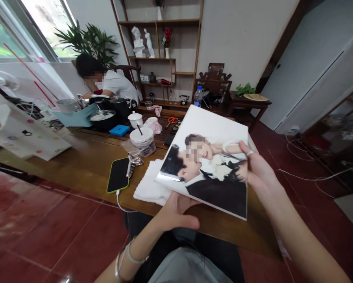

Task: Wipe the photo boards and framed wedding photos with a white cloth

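A white-edged wedding photo panel (217,192) is held tilted above the table's near edge. It shows two people and a white bouquet, with a glossy glare at its left side. My right hand (260,167) grips the panel's right edge, thumb on the front face and the other fingers behind it. From below, my left hand (178,212) supports the lower left edge; its fingers go under the panel and are partly hidden, while the thumb sticks out to the right. A folded white towel (151,182) lies on the table just left of the panel and partly under it.
Left of the towel are a charging phone (117,175), a metal-strap watch (131,167) and a lidded plastic cup (141,137). Farther back stand a white lidded teacup (135,119), a blue box (119,130) and a black pot (102,118). Another person (117,84) sits at the far end.
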`<state>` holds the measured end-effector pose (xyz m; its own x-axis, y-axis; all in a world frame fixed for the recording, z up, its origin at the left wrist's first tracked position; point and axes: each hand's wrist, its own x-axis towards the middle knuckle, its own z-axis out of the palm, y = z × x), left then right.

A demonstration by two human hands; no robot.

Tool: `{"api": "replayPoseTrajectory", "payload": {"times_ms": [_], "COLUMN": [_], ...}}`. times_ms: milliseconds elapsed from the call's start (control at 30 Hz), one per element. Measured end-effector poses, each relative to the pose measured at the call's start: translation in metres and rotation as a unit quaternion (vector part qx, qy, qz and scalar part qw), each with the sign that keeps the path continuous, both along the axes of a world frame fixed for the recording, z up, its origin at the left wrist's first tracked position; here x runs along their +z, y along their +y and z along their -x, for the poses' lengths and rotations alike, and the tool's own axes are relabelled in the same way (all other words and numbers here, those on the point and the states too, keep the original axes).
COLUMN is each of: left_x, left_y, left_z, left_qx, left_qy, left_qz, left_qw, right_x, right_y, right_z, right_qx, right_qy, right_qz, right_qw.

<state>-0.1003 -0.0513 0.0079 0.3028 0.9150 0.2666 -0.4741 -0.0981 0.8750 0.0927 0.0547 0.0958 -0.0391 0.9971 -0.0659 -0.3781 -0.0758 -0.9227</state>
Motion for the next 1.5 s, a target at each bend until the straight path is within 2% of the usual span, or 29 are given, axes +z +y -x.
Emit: {"api": "replayPoseTrajectory", "payload": {"times_ms": [100, 200, 300, 367, 500, 633, 733, 867, 1067, 1167, 1267, 1367, 1500], "left_x": [0.008, 0.02, 0.032, 0.042, 0.062, 0.071, 0.064, 0.045, 0.014, 0.002, -0.006, -0.012, -0.017], "left_y": [0.013, 0.03, 0.05, 0.067, 0.104, 0.15, 0.186, 0.226, 0.252, 0.259, 0.265, 0.271, 0.274], "left_z": [-0.006, -0.001, 0.008, 0.014, 0.022, 0.027, 0.031, 0.038, 0.047, 0.047, 0.046, 0.044, 0.044], "left_qx": [0.054, 0.079, 0.117, 0.14, 0.151, 0.132, 0.125, 0.12, 0.133, 0.137, 0.133, 0.125, 0.146], "left_qy": [-0.079, -0.145, -0.176, -0.187, -0.201, -0.218, -0.219, -0.247, -0.238, -0.231, -0.22, -0.218, -0.19], "left_qz": [0.111, 0.178, 0.19, 0.191, 0.18, 0.149, 0.15, 0.144, 0.19, 0.199, 0.205, 0.215, 0.239], "left_qw": [0.989, 0.97, 0.959, 0.953, 0.951, 0.955, 0.956, 0.951, 0.943, 0.943, 0.944, 0.944, 0.941], "right_x": [-0.008, -0.01, -0.01, -0.011, -0.023, -0.05, -0.068, -0.077, -0.083, -0.087, -0.089, -0.09, -0.093], "right_y": [0.011, 0.025, 0.043, 0.055, 0.062, 0.051, 0.037, 0.021, 0.016, 0.03, 0.056, 0.085, 0.111], "right_z": [0.022, 0.037, 0.043, 0.042, 0.038, 0.036, 0.035, 0.031, 0.035, 0.052, 0.079, 0.108, 0.136], "right_qx": [0.038, 0.075, 0.15, 0.175, 0.166, 0.178, 0.219, 0.261, 0.278, 0.248, 0.171, 0.074, 0.03], "right_qy": [0.043, 0.066, 0.067, 0.088, 0.155, 0.153, 0.086, 0.01, -0.02, 0.008, 0.092, 0.186, 0.224], "right_qz": [0.103, 0.135, 0.139, 0.112, 0.07, 0.062, 0.046, 0.008, 0.024, 0.04, 0.075, 0.136, 0.157], "right_qw": [0.993, 0.986, 0.977, 0.974, 0.971, 0.97, 0.971, 0.965, 0.96, 0.968, 0.978, 0.97, 0.961]}}
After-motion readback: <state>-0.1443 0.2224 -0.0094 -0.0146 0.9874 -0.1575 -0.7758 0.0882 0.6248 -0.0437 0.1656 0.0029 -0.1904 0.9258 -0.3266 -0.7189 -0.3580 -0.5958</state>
